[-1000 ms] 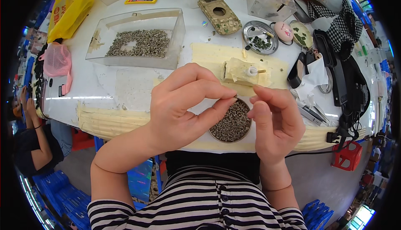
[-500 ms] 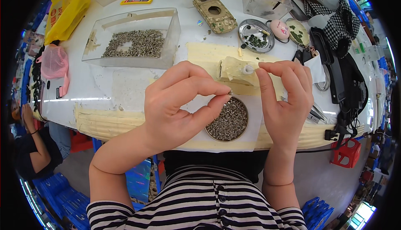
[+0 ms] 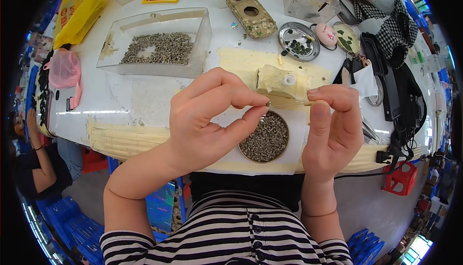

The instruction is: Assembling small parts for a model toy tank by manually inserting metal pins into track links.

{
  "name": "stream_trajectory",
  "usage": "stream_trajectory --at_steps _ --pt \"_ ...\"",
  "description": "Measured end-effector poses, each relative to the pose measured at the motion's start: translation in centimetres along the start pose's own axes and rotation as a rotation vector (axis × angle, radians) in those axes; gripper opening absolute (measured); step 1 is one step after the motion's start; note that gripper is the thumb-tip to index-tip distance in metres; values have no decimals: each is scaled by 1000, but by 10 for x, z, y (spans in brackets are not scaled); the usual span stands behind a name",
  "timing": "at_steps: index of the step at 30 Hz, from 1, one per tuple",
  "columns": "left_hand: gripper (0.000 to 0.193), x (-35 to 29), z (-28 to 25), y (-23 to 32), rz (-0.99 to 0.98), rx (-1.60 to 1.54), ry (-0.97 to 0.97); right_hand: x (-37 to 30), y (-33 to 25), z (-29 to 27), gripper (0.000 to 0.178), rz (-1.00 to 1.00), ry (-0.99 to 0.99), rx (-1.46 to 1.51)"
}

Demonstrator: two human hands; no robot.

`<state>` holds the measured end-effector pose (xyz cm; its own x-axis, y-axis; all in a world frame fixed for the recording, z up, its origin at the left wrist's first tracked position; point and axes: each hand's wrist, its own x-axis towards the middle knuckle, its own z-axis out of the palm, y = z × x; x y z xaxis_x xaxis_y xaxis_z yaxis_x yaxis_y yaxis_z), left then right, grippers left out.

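Fingers [image 3: 241, 98] of the left hand [image 3: 200, 120] pinch a tiny grey metal piece [image 3: 268, 104], and the right hand [image 3: 333, 132] pinches a thin pale rod [image 3: 289, 104], far end right at that piece, above a round rimmed dish [image 3: 288, 139] near the white surface's [image 3: 218, 30] front edge.

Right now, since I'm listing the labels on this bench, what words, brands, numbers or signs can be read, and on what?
Yellow bag: large red lettering, turned sideways; not copied out here.
Yellow packet: printed marks, too small to read.
Pink oval: coloured marks, too small to read.
Round dish: no text visible.
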<state>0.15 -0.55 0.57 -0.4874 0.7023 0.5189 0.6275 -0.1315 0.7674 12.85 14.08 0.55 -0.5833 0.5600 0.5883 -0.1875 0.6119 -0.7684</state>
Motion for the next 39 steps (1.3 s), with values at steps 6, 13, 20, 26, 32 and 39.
stream_trajectory --at_steps 6,13,20,26,32,39 --pt "23 0 -1 1 -7 5 -2 0 4 0 6 -16 3 -32" --pt "22 0 0 1 -1 -4 1 0 7 1 6 -50 9 -44" --pt "23 0 0 1 -4 -1 -3 0 4 -1 6 17 0 -32" --pt "23 -1 1 -1 -6 -8 0 1 6 0 6 34 61 28" --pt "23 0 0 0 2 3 -5 13 11 -9 9 -199 92 -387" --pt "23 0 0 0 -15 -6 -4 14 12 -4 13 -262 -30 -643"
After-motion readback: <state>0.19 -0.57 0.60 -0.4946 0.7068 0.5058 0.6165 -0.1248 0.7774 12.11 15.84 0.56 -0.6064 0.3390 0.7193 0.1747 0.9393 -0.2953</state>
